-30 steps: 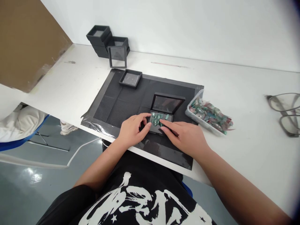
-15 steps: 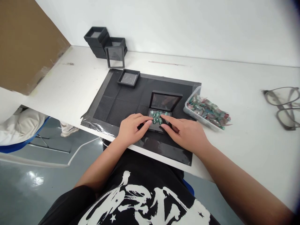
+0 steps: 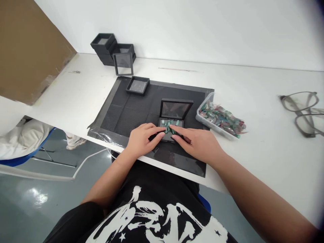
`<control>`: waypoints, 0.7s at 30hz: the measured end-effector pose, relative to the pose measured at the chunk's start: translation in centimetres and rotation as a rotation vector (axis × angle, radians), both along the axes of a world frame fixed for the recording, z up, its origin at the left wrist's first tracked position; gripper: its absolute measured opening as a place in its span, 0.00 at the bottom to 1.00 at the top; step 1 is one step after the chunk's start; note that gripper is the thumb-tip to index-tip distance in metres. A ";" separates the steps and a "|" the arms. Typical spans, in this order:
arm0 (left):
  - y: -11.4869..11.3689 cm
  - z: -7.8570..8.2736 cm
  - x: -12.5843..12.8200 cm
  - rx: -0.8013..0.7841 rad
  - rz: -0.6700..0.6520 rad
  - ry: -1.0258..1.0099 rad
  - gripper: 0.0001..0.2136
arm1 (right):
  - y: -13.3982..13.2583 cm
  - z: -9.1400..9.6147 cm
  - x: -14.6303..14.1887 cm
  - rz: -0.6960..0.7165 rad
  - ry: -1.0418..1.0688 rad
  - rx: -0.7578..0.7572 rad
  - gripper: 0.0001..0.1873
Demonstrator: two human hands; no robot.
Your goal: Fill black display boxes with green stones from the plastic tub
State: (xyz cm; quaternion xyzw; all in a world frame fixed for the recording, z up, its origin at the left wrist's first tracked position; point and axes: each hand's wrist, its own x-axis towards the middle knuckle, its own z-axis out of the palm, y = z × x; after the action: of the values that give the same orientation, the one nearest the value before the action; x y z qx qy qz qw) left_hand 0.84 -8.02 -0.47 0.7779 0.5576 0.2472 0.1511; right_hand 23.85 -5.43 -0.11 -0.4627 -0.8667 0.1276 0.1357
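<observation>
Near the front edge of the table (image 3: 253, 162), as the head view shows, an open box (image 3: 175, 109) on a black mat (image 3: 121, 114) holds piled green stones (image 3: 169, 125).

Left hand (image 3: 141, 141): fingers apart, resting against the box's left side, gripping nothing.

Right hand (image 3: 199, 145): forefinger laid on the stones, nothing clamped.

Risk: the heap looks crowded, so a sideways push could roll a stone over the low rim and off the table. A knock could drop the raised lid.
</observation>
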 end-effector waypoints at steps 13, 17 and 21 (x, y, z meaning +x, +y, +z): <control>0.1 0.0 0.0 -0.025 0.015 0.003 0.14 | -0.1 0.0 -0.1 0.052 -0.038 0.040 0.20; 0.1 0.0 0.0 -0.020 0.005 0.002 0.14 | -0.2 0.1 -0.2 0.059 -0.063 0.057 0.21; 0.1 0.0 -0.1 -0.010 -0.010 0.014 0.15 | -0.4 0.4 -0.1 0.077 -0.103 0.054 0.24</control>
State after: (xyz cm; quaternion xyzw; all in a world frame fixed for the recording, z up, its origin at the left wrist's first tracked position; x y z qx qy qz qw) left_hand 0.72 -7.96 -0.44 0.7816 0.5559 0.2384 0.1524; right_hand 23.71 -5.80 0.29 -0.4309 -0.8929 0.0854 0.0984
